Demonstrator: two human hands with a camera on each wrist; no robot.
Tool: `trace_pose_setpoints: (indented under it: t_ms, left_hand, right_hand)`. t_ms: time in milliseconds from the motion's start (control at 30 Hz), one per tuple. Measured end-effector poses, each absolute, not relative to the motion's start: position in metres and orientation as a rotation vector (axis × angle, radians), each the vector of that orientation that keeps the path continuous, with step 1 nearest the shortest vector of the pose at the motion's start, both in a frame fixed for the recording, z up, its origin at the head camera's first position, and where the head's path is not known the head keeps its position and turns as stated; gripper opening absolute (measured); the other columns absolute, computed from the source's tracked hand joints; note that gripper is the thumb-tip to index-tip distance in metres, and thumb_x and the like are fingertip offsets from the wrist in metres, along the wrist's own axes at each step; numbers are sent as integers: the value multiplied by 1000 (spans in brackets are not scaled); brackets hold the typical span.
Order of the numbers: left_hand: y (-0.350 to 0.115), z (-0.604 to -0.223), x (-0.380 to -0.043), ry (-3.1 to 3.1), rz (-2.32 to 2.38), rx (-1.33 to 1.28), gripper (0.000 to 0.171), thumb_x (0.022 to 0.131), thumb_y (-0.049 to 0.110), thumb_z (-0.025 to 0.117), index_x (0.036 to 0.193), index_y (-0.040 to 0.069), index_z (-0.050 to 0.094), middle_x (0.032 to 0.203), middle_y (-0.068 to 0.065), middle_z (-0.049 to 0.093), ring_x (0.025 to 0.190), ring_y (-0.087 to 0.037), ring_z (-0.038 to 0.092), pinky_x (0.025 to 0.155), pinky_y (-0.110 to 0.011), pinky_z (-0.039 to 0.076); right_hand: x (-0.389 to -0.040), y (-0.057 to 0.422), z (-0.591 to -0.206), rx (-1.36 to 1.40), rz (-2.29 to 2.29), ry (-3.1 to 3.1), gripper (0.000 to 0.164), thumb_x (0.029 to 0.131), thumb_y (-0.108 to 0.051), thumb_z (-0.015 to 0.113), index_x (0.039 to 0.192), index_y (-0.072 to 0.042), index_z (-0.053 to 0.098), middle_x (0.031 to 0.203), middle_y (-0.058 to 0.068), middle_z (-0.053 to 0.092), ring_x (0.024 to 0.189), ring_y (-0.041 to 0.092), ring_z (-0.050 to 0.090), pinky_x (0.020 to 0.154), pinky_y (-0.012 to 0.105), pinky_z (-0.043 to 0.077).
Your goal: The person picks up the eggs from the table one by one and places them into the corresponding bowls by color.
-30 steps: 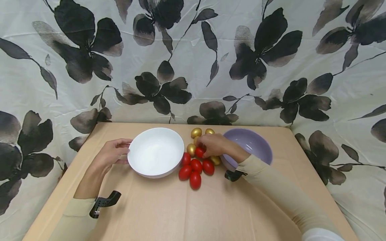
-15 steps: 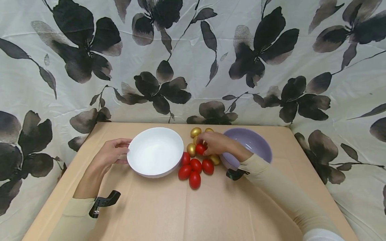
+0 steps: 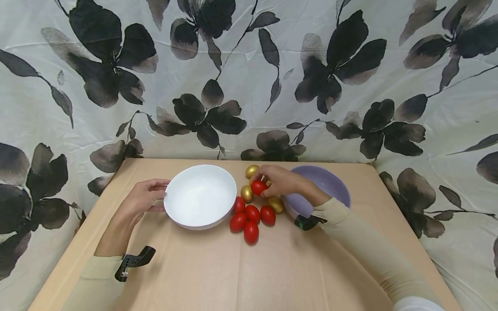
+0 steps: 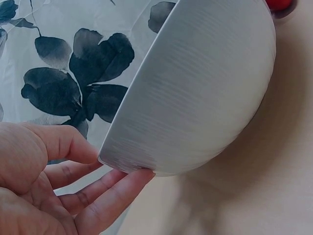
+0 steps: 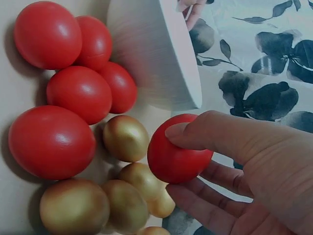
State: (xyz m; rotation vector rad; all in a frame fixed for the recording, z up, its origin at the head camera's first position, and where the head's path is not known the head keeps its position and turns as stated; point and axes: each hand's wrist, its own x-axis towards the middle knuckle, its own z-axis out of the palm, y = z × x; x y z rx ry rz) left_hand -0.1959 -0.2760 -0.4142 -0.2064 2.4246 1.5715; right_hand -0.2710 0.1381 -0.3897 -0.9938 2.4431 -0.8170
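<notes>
My right hand [image 3: 281, 180] pinches a red egg [image 5: 177, 149] between thumb and fingers, raised over a cluster of gold eggs [image 5: 74, 205] beside the purple bowl [image 3: 337, 186]. At the left, my left hand [image 3: 145, 198] touches the side of a white bowl [image 3: 200, 196]. In the left wrist view, its fingertips [image 4: 142, 176] lie against the bowl's outer wall near the rim. Nothing shows inside the white bowl. Several other red eggs [image 3: 251, 233] lie on the table by the white bowl's right side. The right forearm hides part of the purple bowl.
The wooden table [image 3: 241, 276] ends at the back against a white cloth [image 3: 264, 116] printed with dark flowers. A gold egg [image 3: 247, 193] sits between the two bowls. Black straps [image 3: 136, 261] are worn on both wrists.
My right hand has lifted the red egg slightly off the cluster and shifted a little to the right at the wrist. My left hand and both bowls stay in place.
</notes>
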Motion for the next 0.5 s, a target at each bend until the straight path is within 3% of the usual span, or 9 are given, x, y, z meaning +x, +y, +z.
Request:
trace_pose_setpoints:
  t_ms: [233, 500]
  left_hand:
    - [-277, -418, -196, 2413, 1581, -211, 52, 102, 8, 55, 151, -2, 42, 138, -27, 50, 99, -19, 66, 78, -43, 63]
    - [-276, -419, -197, 2415, 1593, -198, 51, 101, 7, 55, 150, -2, 43, 137, -27, 51, 97, -18, 67, 77, -41, 64]
  right_hand:
    - [-271, 140, -383, -981, -905, 2448, 42, 83, -7, 80, 122, -12, 65, 116, 1, 67, 107, 24, 63, 88, 31, 60]
    - [-272, 137, -379, -1025, -1007, 2413, 41, 85, -9, 81, 123, -12, 67, 116, 1, 69, 108, 22, 65, 91, 41, 60]
